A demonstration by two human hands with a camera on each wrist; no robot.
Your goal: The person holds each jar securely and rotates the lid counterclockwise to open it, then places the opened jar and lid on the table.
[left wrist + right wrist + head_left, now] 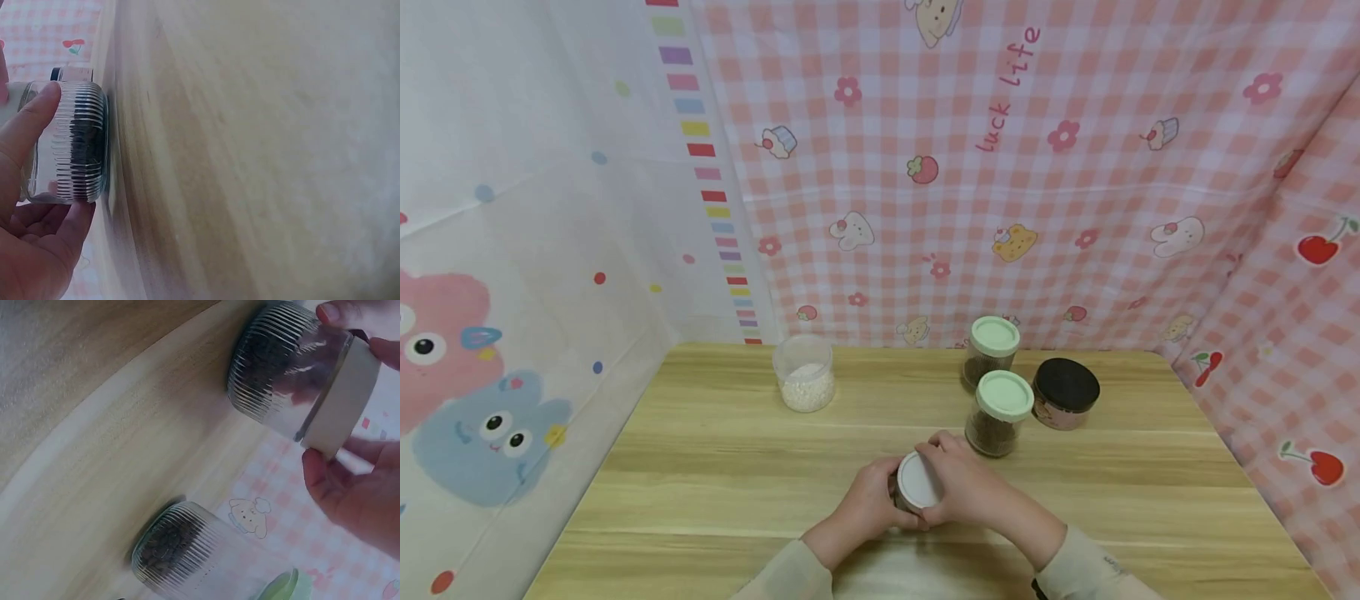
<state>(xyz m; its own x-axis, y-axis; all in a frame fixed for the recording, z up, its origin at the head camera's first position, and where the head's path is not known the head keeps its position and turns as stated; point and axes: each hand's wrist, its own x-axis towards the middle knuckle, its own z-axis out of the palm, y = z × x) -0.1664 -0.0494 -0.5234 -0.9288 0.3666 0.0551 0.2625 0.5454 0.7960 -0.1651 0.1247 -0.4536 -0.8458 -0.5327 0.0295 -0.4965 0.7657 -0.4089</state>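
Observation:
A ribbed glass jar (81,144) with dark contents in its lower part stands near the front of the table, between both hands. My left hand (868,504) grips the glass body, thumb on one side and fingers on the other in the left wrist view. A pale, cream-white lid (919,481) covers the jar's mouth. Over it, my right hand (966,483) holds the lid by its rim; the right wrist view shows fingertips on the lid's edge (344,397). Just beyond the right hand is a jar with a mint-green lid (1004,396), holding dark beans.
Behind that jar stands a second green-lidded jar (995,337) with dark contents. A round tub with a black lid (1065,386) is to their right. At the back left is a clear lidless container (807,387) of white grains. Patterned cloths (925,208) border the wooden table (700,492).

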